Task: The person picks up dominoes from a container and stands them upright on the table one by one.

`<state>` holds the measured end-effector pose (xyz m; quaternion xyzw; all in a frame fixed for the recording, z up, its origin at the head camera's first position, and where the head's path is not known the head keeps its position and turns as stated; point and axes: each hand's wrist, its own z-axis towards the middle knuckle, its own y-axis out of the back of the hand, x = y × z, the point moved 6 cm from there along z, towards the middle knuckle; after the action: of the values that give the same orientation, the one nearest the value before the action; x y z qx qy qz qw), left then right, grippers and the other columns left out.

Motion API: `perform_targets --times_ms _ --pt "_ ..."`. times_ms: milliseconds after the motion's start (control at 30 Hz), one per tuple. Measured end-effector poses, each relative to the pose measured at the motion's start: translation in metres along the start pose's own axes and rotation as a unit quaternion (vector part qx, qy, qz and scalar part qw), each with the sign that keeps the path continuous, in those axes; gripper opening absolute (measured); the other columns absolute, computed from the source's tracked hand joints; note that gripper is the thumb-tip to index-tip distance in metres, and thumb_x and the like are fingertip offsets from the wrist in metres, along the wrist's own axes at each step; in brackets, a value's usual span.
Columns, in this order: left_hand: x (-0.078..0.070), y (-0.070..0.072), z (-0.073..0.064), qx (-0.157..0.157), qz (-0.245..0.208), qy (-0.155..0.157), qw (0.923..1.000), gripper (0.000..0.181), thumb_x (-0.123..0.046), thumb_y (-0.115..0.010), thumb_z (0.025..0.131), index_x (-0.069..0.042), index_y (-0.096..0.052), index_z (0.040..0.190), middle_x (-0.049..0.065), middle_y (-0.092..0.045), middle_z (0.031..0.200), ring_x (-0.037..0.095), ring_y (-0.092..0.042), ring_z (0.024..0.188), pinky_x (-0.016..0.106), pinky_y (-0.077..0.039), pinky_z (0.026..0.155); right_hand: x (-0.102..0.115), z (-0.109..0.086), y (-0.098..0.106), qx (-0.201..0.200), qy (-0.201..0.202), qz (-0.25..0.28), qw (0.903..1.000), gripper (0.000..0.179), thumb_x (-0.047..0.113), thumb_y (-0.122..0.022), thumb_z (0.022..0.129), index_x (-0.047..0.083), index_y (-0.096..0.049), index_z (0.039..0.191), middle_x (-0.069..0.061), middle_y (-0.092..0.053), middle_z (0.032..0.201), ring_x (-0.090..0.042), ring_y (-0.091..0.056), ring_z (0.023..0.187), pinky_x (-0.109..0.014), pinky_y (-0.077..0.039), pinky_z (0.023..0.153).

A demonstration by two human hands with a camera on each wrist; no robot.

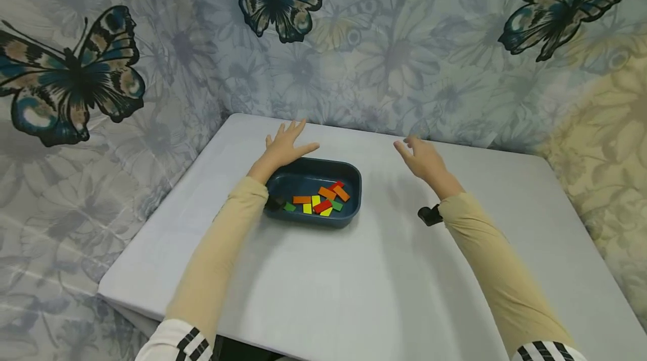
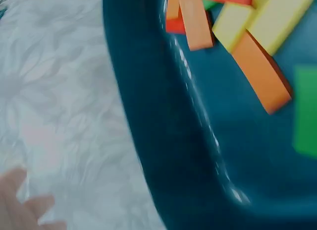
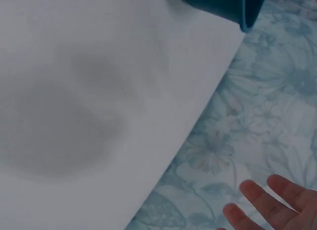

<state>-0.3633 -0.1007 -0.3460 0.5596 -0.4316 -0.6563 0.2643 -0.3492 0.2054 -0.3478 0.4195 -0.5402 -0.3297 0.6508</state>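
All visible blocks [image 1: 322,206] already in tray [image 1: 298,181], none held.
Your left hand [image 1: 281,151] has fingers spread; your right hand [image 1: 424,161], fingers loosely extended.

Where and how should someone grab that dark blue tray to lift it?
The tray is likely best held by its rim at both short ends, from left and right: it's oblong, with raised walls, so that should keep it level.

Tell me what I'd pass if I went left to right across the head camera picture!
Big butterfly on the left → dark blue tray with colourful blocks inside → right grip → butterfly on the far right.
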Motion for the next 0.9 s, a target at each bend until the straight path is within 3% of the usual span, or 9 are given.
perform_targets --times_ms 167,300,400,500,600,800,833,900 --pt "0.028 0.006 -0.043 0.037 -0.055 -0.042 0.9969 0.094 -0.064 -0.053 0.075 -0.027 -0.003 0.145 0.006 0.005 0.148 0.026 0.013 0.131 0.061 0.003 0.094 0.014 -0.012 -0.003 -0.009 0.046 0.043 0.998 0.06 0.047 -0.031 0.095 -0.005 -0.051 0.117 -0.025 -0.056 0.106 -0.037 -0.054 0.094 -0.049 -0.04 0.078" --pt "0.056 -0.003 -0.076 0.071 -0.126 -0.046 0.9884 0.107 -0.052 -0.067 0.072 -0.02 0.005 0.144 0.008 0.013 0.146 0.028 0.014 0.13 0.059 -0.002 0.096 0.035 -0.019 -0.013 -0.051 0.106 0.073 0.9904 0.039 0.032 -0.045 0.094 -0.002 -0.06 0.105 -0.018 -0.062 0.096 -0.031 -0.058 0.083 -0.044 -0.044 0.072" --pt "0.078 -0.016 -0.099 0.091 -0.18 -0.033 0.979 0.113 -0.04 -0.075 0.07 -0.012 0.007 0.143 0.013 0.011 0.146 0.037 0.0 0.13 0.055 -0.011 0.098 0.055 -0.023 -0.029 -0.059 0.153 0.091 0.9823 0.026 0.023 -0.053 0.091 0.0 -0.064 0.097 -0.012 -0.064 0.089 -0.025 -0.058 0.077 -0.039 -0.046 0.067" --pt "0.094 -0.032 -0.109 0.077 -0.23 -0.037 0.9695 0.109 -0.03 -0.077 0.07 -0.006 0.001 0.143 0.016 0.002 0.147 0.041 -0.012 0.128 0.052 -0.018 0.098 0.072 -0.026 -0.049 -0.038 0.19 0.104 0.9755 0.019 0.017 -0.058 0.088 0.001 -0.065 0.095 -0.008 -0.064 0.087 -0.021 -0.057 0.075 -0.034 -0.046 0.065" --pt "0.102 -0.043 -0.113 0.041 -0.29 -0.052 0.9548 0.101 -0.021 -0.076 0.072 -0.003 -0.007 0.143 0.015 -0.005 0.147 0.035 -0.012 0.13 0.045 -0.017 0.1 0.087 -0.028 -0.071 0.005 0.221 0.107 0.9694 0.019 0.013 -0.061 0.086 -0.001 -0.065 0.098 -0.008 -0.063 0.088 -0.019 -0.057 0.076 -0.03 -0.046 0.066" --pt "0.108 -0.057 -0.115 0.006 -0.417 -0.096 0.9038 0.088 -0.001 -0.069 0.077 -0.001 -0.01 0.143 0.015 -0.006 0.147 0.028 -0.007 0.132 0.035 -0.017 0.101 0.115 -0.036 -0.107 0.078 0.297 0.05 0.9505 0.022 0.01 -0.065 0.082 -0.001 -0.065 0.101 -0.01 -0.062 0.098 -0.022 -0.057 0.088 -0.028 -0.045 0.075" --pt "0.109 -0.06 -0.115 0.004 -0.428 -0.104 0.8976 0.087 0.001 -0.067 0.078 -0.001 -0.01 0.143 0.016 -0.006 0.146 0.029 -0.007 0.132 0.032 -0.018 0.101 0.119 -0.038 -0.111 0.086 0.31 0.039 0.9461 0.022 0.009 -0.066 0.081 -0.001 -0.065 0.101 -0.011 -0.061 0.099 -0.023 -0.057 0.089 -0.028 -0.045 0.076" --pt "0.109 -0.064 -0.118 -0.002 -0.435 -0.11 0.8938 0.084 0.002 -0.066 0.079 -0.001 -0.012 0.143 0.017 -0.006 0.146 0.03 -0.008 0.131 0.024 -0.02 0.099 0.124 -0.041 -0.12 0.106 0.326 0.016 0.9392 0.025 0.009 -0.068 0.08 -0.002 -0.064 0.102 -0.011 -0.06 0.101 -0.023 -0.056 0.091 -0.028 -0.045 0.076"
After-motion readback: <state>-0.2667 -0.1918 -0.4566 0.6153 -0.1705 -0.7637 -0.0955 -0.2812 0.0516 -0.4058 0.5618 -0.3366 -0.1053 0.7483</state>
